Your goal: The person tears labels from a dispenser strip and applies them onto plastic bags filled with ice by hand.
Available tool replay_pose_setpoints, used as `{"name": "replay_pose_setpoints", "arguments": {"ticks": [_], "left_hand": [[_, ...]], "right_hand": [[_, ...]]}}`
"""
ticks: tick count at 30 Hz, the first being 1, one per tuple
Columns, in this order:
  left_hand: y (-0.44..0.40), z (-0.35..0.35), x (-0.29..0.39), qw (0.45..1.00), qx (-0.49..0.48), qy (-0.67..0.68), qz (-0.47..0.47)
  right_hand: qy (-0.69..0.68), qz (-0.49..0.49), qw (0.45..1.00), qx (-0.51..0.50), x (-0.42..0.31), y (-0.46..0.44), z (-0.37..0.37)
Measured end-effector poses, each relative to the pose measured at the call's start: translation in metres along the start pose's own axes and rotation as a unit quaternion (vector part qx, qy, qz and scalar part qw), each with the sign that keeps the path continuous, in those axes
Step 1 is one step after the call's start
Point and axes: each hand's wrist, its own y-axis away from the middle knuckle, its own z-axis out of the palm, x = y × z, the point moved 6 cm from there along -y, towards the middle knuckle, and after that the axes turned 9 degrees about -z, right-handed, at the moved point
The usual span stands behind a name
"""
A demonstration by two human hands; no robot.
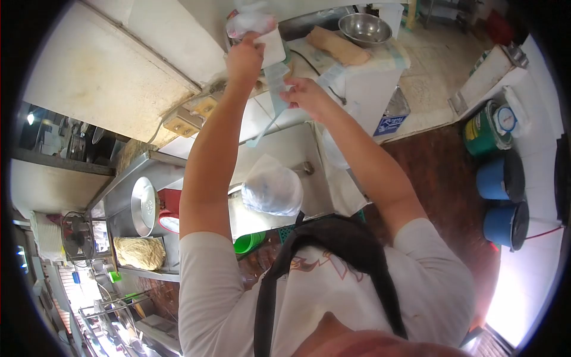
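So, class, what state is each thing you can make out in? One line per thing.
Left hand: fingers bent, at the plastic-wrapped bundle; grip unclear.
Right hand: fingers at the translucent strip; grip unclear.
Translucent strip: extended, its lower end narrow.
Plastic bag: bulging, contents unclear.
Metal bowl: upright, uncovered.
Blue buckets: dark-topped; lidded or open, cannot tell.
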Motion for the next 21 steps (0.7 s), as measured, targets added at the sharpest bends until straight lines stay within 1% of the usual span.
{"name": "replay_pose_setpoints", "arguments": {"ticks": [3, 5, 8, 11, 12, 14, 15, 16, 17, 18, 20, 21], "left_hand": [[0.001, -0.005, 0.003, 1.000, 0.001, 0.003, -0.002], [0.008, -0.005, 0.007, 1.000, 0.000, 0.011, -0.012], [0.041, -0.023, 0.027, 0.987, -0.015, 0.151, -0.055], [0.066, 0.001, 0.006, 0.996, -0.056, 0.049, -0.058], [0.072, 0.016, -0.007, 0.994, -0.075, 0.047, -0.060], [0.078, 0.039, -0.034, 0.991, -0.107, 0.041, -0.067], [0.078, 0.045, -0.043, 0.965, -0.191, 0.103, -0.146], [0.083, 0.051, -0.050, 0.922, -0.272, 0.164, -0.222], [0.092, 0.057, -0.054, 0.861, -0.349, 0.222, -0.295], [0.098, 0.057, -0.053, 0.832, -0.368, 0.272, -0.312], [0.116, 0.055, -0.053, 0.765, -0.402, 0.368, -0.342], [0.124, 0.051, -0.049, 0.758, -0.423, 0.379, -0.322]], "right_hand": [[0.042, -0.005, 0.999, 0.009, -0.004, 0.020, -0.001], [0.035, -0.001, 0.999, 0.013, 0.009, 0.020, -0.004], [0.023, 0.022, 0.999, 0.040, 0.009, 0.022, -0.006], [-0.016, 0.030, 0.997, 0.064, 0.010, 0.019, -0.007], [-0.031, 0.029, 0.997, 0.066, 0.012, 0.014, -0.007], [-0.005, 0.002, 0.999, 0.049, 0.013, 0.004, -0.005], [0.009, -0.011, 0.999, 0.041, 0.015, 0.000, -0.005], [0.033, -0.030, 0.998, 0.047, 0.018, -0.003, -0.006], [0.058, -0.049, 0.996, 0.053, 0.022, -0.003, -0.008], [0.082, -0.068, 0.993, 0.058, 0.018, -0.001, -0.006], [0.210, -0.123, 0.966, 0.087, 0.007, 0.010, -0.008], [0.272, -0.150, 0.945, 0.101, -0.001, 0.018, -0.006]]}}
